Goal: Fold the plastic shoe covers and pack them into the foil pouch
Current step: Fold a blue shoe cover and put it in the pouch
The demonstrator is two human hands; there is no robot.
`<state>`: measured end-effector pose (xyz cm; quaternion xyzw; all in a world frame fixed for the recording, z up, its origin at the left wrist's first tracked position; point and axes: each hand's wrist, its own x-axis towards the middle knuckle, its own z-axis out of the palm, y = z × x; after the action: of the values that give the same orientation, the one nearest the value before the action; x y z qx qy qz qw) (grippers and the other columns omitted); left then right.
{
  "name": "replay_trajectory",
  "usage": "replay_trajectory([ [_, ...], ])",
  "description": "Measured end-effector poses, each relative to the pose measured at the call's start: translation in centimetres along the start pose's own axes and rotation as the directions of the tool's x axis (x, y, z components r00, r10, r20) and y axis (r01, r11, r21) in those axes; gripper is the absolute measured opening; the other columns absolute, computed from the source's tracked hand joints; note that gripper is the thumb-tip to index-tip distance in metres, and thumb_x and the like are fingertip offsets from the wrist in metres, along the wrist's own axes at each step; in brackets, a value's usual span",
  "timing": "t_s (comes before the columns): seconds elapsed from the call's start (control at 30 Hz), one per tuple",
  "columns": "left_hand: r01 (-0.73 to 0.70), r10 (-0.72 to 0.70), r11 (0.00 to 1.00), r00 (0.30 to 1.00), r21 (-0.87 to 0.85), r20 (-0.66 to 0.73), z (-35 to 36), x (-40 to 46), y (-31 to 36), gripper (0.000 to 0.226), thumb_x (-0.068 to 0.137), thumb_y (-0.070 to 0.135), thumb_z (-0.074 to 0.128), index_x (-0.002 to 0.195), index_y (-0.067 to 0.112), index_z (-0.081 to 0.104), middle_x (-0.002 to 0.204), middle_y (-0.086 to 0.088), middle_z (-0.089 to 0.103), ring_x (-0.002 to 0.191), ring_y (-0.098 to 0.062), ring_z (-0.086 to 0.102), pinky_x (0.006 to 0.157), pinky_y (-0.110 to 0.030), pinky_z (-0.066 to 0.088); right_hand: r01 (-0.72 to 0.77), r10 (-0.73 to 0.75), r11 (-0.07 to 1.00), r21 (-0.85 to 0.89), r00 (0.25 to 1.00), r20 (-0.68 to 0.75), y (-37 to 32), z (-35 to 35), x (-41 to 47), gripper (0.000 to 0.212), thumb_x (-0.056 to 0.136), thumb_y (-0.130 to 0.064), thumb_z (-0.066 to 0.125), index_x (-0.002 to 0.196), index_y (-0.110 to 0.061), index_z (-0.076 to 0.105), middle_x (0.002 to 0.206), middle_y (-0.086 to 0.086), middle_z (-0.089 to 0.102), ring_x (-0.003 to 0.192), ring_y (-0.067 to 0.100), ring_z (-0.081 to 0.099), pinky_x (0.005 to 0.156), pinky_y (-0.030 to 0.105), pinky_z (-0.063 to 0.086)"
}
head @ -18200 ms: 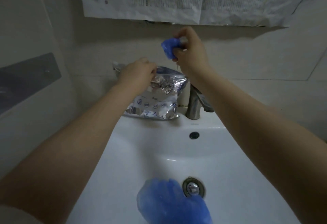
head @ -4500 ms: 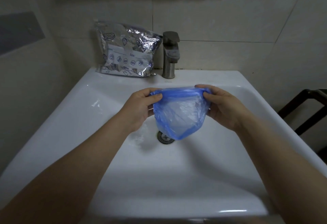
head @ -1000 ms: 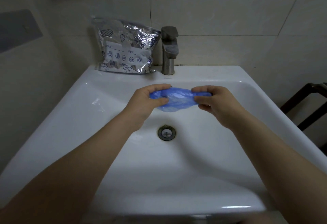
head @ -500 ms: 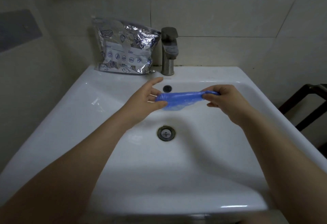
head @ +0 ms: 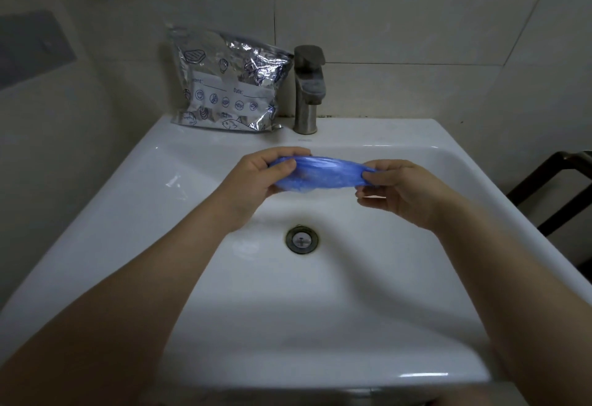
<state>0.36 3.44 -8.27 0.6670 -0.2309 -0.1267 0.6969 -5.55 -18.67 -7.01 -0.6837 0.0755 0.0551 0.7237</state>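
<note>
Crinkled shiny foil pouch [head: 227,85], thin translucent plastic shoe cover [head: 320,173], glossy white sink [head: 368,293], brushed-metal faucet [head: 307,88].

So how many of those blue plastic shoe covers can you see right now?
1: the blue plastic shoe cover, stretched between both hands above the white sink. Others may be hidden inside the foil pouch.
</note>
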Motion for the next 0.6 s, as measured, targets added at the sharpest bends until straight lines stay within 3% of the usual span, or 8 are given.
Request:
replay_trajectory([
  [0.13,0.057,-0.057,0.998,0.998,-0.002,-0.027,0.2,0.1,0.2,0.027,0.098,0.008,0.039,0.094,0.012,0.065,0.085,0.003,0.072,0.082,-0.009,0.065,0.084,-0.022,0.053,0.049,-0.051,0.996,0.074,0.999,0.018,-0.5,0.4,-0.2,0.033,0.09,0.011,0.038,0.086,-0.013,0.06,0.069,0.007,0.057,0.057,0.016,0.053,0.063,0.027,0.053],
  [0.23,0.052,-0.031,0.944,0.997,0.327,-0.069,0.1,0.3,-0.5,0.027,0.1,0.02,0.04,0.094,0.011,0.065,0.088,-0.005,0.065,0.083,-0.015,0.06,0.09,-0.032,0.049,0.089,-0.101,0.985,-0.151,0.992,-0.073,-0.3,1.0,-0.1,0.039,0.086,0.013,0.032,0.068,-0.011,0.057,0.065,0.005,0.049,0.056,0.015,0.045,0.059,0.022,0.051],
  [0.33,-0.024,0.061,0.815,0.997,0.579,-0.044,0.1,0.4,-0.8,0.023,0.098,0.026,0.042,0.09,0.015,0.06,0.078,-0.004,0.057,0.075,-0.017,0.05,0.075,-0.032,0.042,0.041,-0.072,0.99,-0.133,0.969,-0.238,-0.4,2.1,0.0,0.034,0.084,0.006,0.032,0.061,-0.009,0.053,0.058,0.005,0.04,0.051,0.016,0.035,0.052,0.021,0.047],
  [0.4,-0.068,0.114,0.79,0.993,0.609,-0.037,0.5,0.4,-0.5,0.019,0.098,0.018,0.042,0.088,0.017,0.058,0.075,0.002,0.054,0.072,-0.015,0.048,0.071,-0.028,0.037,0.044,-0.083,0.991,-0.13,0.948,-0.309,-0.6,2.4,0.0,0.031,0.086,0.002,0.038,0.06,-0.008,0.052,0.058,0.005,0.038,0.051,0.016,0.033,0.055,0.023,0.041],
  [0.47,-0.123,0.176,0.814,0.984,0.567,-0.039,0.9,0.3,-0.2,0.02,0.097,0.012,0.043,0.091,0.023,0.058,0.078,0.008,0.058,0.073,-0.009,0.053,0.071,-0.023,0.038,0.082,-0.156,0.968,-0.237,0.936,-0.315,-0.3,2.6,0.0,0.027,0.091,-0.014,0.051,0.066,-0.005,0.056,0.058,0.004,0.039,0.053,0.015,0.036,0.057,0.024,0.04],
  [0.53,-0.161,0.193,0.869,0.981,0.469,-0.021,1.2,0.0,0.3,0.03,0.096,0.004,0.042,0.095,0.029,0.06,0.084,0.01,0.064,0.073,0.003,0.057,0.072,-0.014,0.039,0.1,-0.209,0.934,-0.343,0.932,-0.298,-0.1,2.6,-0.1,0.033,0.089,-0.032,0.059,0.075,-0.002,0.062,0.059,0.002,0.043,0.055,0.013,0.04,0.059,0.025,0.04],
  [0.6,-0.164,0.175,0.888,0.984,0.429,0.014,1.4,-0.2,0.4,0.045,0.093,-0.007,0.039,0.092,0.032,0.063,0.09,0.007,0.066,0.077,0.009,0.059,0.076,-0.006,0.039,0.096,-0.223,0.922,-0.376,0.924,-0.309,0.2,2.6,0.0,0.035,0.085,-0.037,0.063,0.072,-0.004,0.062,0.057,0.001,0.046,0.055,0.011,0.041,0.056,0.023,0.039],
])
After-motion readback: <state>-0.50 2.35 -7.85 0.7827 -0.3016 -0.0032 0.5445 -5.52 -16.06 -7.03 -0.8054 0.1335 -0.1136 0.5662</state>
